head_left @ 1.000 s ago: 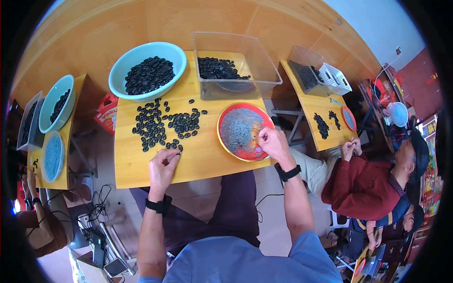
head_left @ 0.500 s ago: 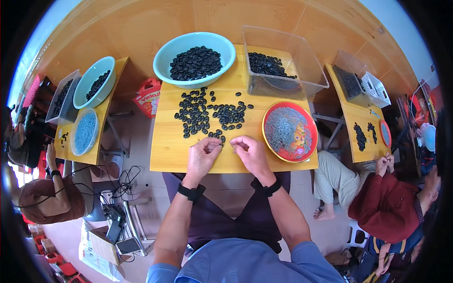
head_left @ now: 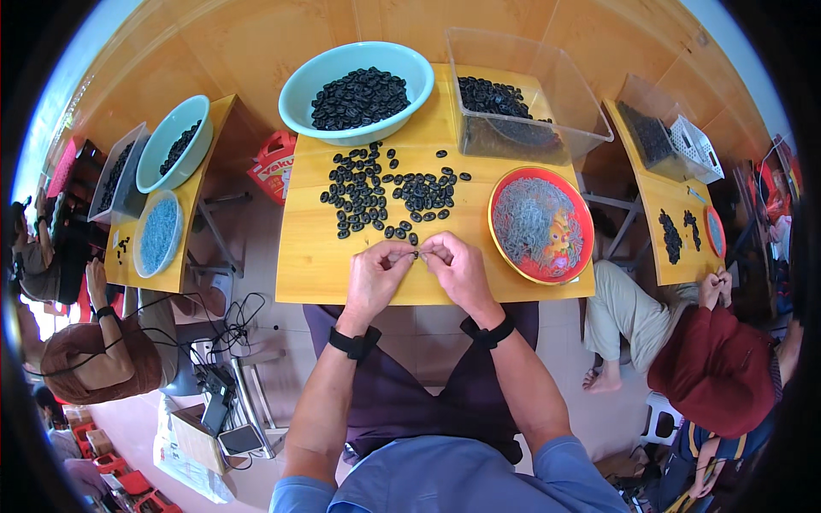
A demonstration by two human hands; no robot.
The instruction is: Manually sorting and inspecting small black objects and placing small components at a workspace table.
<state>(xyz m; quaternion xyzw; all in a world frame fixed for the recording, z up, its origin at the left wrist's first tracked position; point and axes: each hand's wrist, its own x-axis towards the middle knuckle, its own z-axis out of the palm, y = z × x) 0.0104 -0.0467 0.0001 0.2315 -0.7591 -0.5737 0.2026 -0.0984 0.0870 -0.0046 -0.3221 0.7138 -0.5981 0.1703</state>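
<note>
My left hand [head_left: 376, 275] is closed in a pinch on a small black oval piece [head_left: 416, 254] above the table's front part. Fingertips of my right hand [head_left: 459, 268] are pinched together and meet the left ones at this piece. Whatever else the right fingers hold is hidden or too small to name. Just beyond my hands, loose black oval pieces lie in two groups, a larger left group [head_left: 355, 188] and a smaller right group [head_left: 428, 193]. To the right of my right hand stands a red plate with a yellow rim [head_left: 499, 263], holding many thin grey pieces [head_left: 526, 218].
A light-blue basin [head_left: 295, 111] of black pieces stands at the table's back left. Beside it is a clear plastic bin [head_left: 590, 135], also with black pieces. Tables with similar containers flank mine. A person in brown [head_left: 90, 363] sits left, one in dark red [head_left: 710, 368] right.
My right hand has moved left to meet the left hand at the small black piece; before, the fingertips were apart. The whole view has shifted slightly.
</note>
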